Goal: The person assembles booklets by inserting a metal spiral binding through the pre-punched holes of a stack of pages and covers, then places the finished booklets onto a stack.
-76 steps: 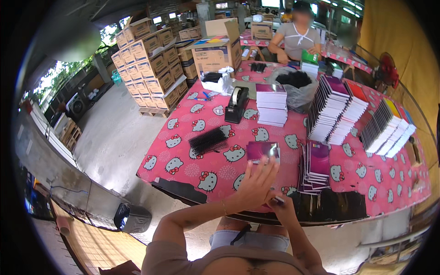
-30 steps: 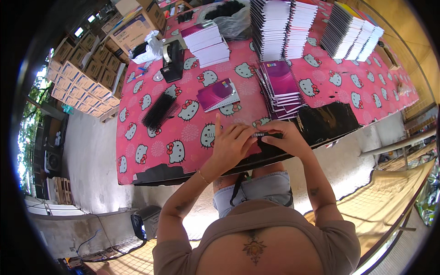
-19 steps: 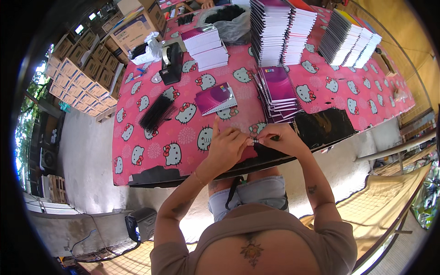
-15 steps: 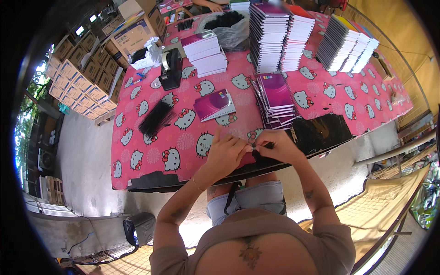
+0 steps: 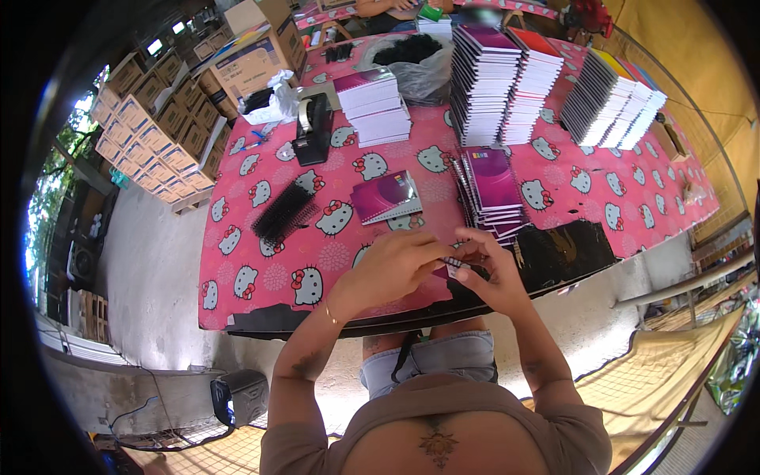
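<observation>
Near the front edge of the table, my left hand (image 5: 389, 267) pinches one end of a short, narrow dark strip (image 5: 452, 262) with light marks along it. My right hand (image 5: 495, 273) has its thumb and fingers bent around the other end; a small whitish bit shows by the thumb. What kind of thing the strip is, I cannot make out. Just beyond my hands lie purple-covered loose notebook pages (image 5: 386, 198). To their right rises a stack of purple spiral notebooks (image 5: 492, 186). A bundle of black binding spirals (image 5: 285, 214) rests at the left.
Farther back are a black tape dispenser (image 5: 314, 131), a pile of unbound pages (image 5: 372, 111), a plastic bag of black spirals (image 5: 423, 71) and tall notebook stacks (image 5: 484, 91). Cardboard boxes (image 5: 154, 131) stand left of the pink table (image 5: 317, 265). Another person's arm (image 5: 380, 8) shows at the far side.
My hands have turned and parted slightly, and the dark strip between them now shows. The whole view has shifted, so the table's things appear lower and farther right.
</observation>
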A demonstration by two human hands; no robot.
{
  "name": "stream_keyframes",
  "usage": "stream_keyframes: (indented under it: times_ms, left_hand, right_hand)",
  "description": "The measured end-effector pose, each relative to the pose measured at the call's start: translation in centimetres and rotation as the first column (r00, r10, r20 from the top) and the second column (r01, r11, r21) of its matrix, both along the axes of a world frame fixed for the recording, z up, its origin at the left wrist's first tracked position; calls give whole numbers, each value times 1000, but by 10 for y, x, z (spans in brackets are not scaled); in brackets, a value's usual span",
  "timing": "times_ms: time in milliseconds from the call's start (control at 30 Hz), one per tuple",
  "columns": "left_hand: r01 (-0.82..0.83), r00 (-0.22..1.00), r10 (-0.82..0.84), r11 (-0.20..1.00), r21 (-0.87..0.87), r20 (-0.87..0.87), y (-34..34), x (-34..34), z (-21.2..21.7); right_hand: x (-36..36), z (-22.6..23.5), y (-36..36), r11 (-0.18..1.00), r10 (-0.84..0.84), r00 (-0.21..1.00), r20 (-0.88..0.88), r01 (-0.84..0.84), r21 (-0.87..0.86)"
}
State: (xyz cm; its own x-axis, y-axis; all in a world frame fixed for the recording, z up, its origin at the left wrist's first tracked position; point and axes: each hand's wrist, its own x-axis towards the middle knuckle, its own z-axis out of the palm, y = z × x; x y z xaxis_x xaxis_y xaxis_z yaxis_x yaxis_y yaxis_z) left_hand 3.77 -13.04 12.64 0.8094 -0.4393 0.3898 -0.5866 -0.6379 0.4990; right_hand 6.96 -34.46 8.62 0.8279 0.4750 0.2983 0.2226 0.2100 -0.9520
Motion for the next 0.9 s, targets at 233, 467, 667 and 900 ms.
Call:
stream_keyframes:
  times_ms: [233,467,667,900]
  left_hand:
    - [-316,929,334,940,-129,160,53,54,-83]
    - [-440,834,232,827,350,500,82,80,-136]
    - [-495,859,434,838,227,270,80,65,-90]
    - [-334,876,231,924,185,424,17,-13,-68]
  right_hand:
    - [25,20,-7,866,-281,773,568,460,-198]
    - [97,-3,-10,666,-42,551,834,638,-388]
    - [47,15,9,821,-76,590,803,494,-286]
    - [25,-84,33,981,-8,999,35,15,-193]
